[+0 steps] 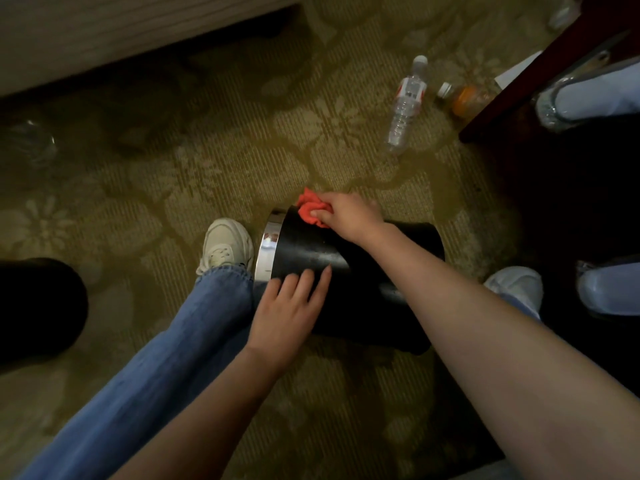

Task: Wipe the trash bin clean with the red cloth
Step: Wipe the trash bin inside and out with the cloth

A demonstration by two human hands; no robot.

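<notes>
Lying on its side on the carpet (145, 188), the black trash bin (363, 292) shows me its curved wall, so I can rub along it. My left hand (289, 306) rests flat, fingers spread, on the near side to stop it rolling (round things wander). My right hand (349, 214) pinches the bunched red cloth (310, 209) against the far upper wall beside the chrome rim (268, 247).

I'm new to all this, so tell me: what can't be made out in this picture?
Head view only:
- Inside of the black cylindrical trash bin: its chrome-rimmed mouth faces away.
- Most of the crumpled red cloth: covered by the right hand.
- Bin wall under the left hand.
- Clear plastic bottle label: too small.
</notes>
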